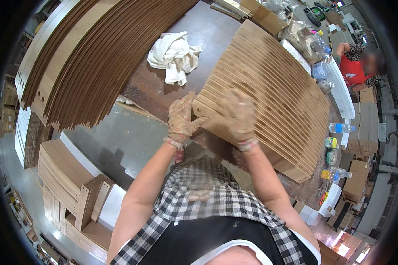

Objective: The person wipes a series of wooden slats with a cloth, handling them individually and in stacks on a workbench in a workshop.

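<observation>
A long row of wooden boards stands on edge, packed side by side, on the dark worktable. My left hand, in a soiled work glove, touches the near left end of this row, its thumb stretched towards the board with a hole. Blurred by motion, my right hand, gloved too, lies over the face of the nearest boards; whether it grips one cannot be told. A crumpled white cloth rests on the table beyond my left hand.
At the left stands another big stack of brown boards, some with drilled holes. Wooden panels are piled low at the left. Plastic bottles and jars line the table's right side. A person in a red apron is beyond them.
</observation>
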`<state>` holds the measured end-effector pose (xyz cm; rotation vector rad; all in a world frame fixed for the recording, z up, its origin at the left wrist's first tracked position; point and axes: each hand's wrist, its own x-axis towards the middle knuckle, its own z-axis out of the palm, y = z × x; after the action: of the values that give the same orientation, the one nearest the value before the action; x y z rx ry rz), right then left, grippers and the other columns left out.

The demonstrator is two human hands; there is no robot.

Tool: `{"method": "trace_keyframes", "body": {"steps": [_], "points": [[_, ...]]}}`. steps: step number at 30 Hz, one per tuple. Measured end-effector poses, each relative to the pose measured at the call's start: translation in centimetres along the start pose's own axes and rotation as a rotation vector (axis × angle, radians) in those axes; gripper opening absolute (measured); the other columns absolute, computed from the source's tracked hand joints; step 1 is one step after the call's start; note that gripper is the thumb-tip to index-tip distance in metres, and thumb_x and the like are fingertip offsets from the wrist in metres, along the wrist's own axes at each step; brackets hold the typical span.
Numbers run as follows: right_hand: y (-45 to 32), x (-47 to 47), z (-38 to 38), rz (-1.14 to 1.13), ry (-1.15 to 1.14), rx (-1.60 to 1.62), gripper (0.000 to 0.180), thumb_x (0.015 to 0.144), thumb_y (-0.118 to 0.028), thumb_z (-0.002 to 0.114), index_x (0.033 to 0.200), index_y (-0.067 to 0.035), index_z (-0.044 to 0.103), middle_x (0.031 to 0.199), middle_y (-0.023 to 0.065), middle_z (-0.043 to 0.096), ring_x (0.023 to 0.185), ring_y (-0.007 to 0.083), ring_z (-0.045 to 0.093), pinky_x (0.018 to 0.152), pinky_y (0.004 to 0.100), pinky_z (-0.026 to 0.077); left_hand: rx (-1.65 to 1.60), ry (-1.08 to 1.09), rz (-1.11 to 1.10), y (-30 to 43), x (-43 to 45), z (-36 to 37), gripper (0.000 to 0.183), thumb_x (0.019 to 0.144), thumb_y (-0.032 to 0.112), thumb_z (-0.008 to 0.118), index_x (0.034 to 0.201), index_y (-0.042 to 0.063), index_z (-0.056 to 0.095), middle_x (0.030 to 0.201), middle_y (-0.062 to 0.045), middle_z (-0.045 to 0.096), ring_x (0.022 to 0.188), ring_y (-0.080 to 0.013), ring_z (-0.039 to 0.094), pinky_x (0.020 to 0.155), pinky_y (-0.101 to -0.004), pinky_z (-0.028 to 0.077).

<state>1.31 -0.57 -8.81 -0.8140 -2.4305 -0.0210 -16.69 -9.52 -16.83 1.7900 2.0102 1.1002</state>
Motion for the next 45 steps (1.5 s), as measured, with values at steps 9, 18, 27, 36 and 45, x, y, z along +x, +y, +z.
{"method": "trace_keyframes", "body": {"steps": [9, 18, 27, 36, 45], "points": [[-6.3, 3.1, 1.8, 0.063, 0.024, 0.157, 0.023, 0.081, -0.013, 0.07, 0.104, -0.01, 0.069, 0.113, 0.0126, 0.064, 0.102, 0.0313, 0.058, 0.087, 0.0415, 0.046, -0.064, -0.019, 0.076, -0.5, 0.6, 1.0, 0.093, 0.076, 0.054, 0.072, 0.143, 0.001, 0.038, 0.131, -0.019, 0.054, 0.121, -0.0343, 0.05, 0.108, -0.0482, 0.031], [-5.9, 1.2, 1.5, 0.079, 0.068, 0.079, 0.026, 0.083, -0.016, 0.064, 0.108, -0.01, 0.065, 0.118, 0.0123, 0.06, 0.106, 0.0302, 0.054, 0.089, 0.0433, 0.044, -0.056, 0.002, 0.066, -0.2, 0.4, 0.3, 0.094, 0.075, 0.044, 0.075, 0.147, 0.001, 0.033, 0.132, -0.02, 0.053, 0.12, -0.0358, 0.05, 0.106, -0.0491, 0.031], [2.6, -11.2, -6.8, 0.239, 0.107, -0.395, 0.016, 0.088, -0.012, 0.062, 0.103, -0.011, 0.064, 0.112, 0.0097, 0.062, 0.11, 0.0302, 0.057, 0.089, 0.0439, 0.047, 0.006, 0.006, 0.059, 0.1, 0.4, -0.5, 0.095, 0.074, 0.045, 0.078, 0.145, -0.001, 0.035, 0.128, -0.022, 0.056, 0.119, -0.0387, 0.051, 0.106, -0.0467, 0.033], [-5.2, -2.0, -0.8, 0.118, 0.194, -0.023, 0.026, 0.089, -0.017, 0.06, 0.114, -0.009, 0.063, 0.111, 0.0128, 0.065, 0.099, 0.0314, 0.059, 0.085, 0.0434, 0.048, 0.102, -0.048, 0.101, -1.1, 0.3, 1.2, 0.093, 0.076, 0.05, 0.074, 0.143, -0.002, 0.037, 0.127, -0.021, 0.056, 0.119, -0.0361, 0.051, 0.105, -0.0473, 0.033], [7.4, -23.8, -12.1, 0.416, 0.206, -0.549, 0.032, 0.086, -0.011, 0.06, 0.117, -0.022, 0.062, 0.125, 0.0039, 0.058, 0.117, 0.0256, 0.054, 0.092, 0.0424, 0.045, 0.024, 0.007, 0.022, -1.8, 0.0, 1.5, 0.061, 0.078, 0.044, 0.077, 0.118, 0.002, 0.058, 0.11, -0.021, 0.061, 0.108, -0.0374, 0.055, 0.095, -0.0466, 0.042]]}}
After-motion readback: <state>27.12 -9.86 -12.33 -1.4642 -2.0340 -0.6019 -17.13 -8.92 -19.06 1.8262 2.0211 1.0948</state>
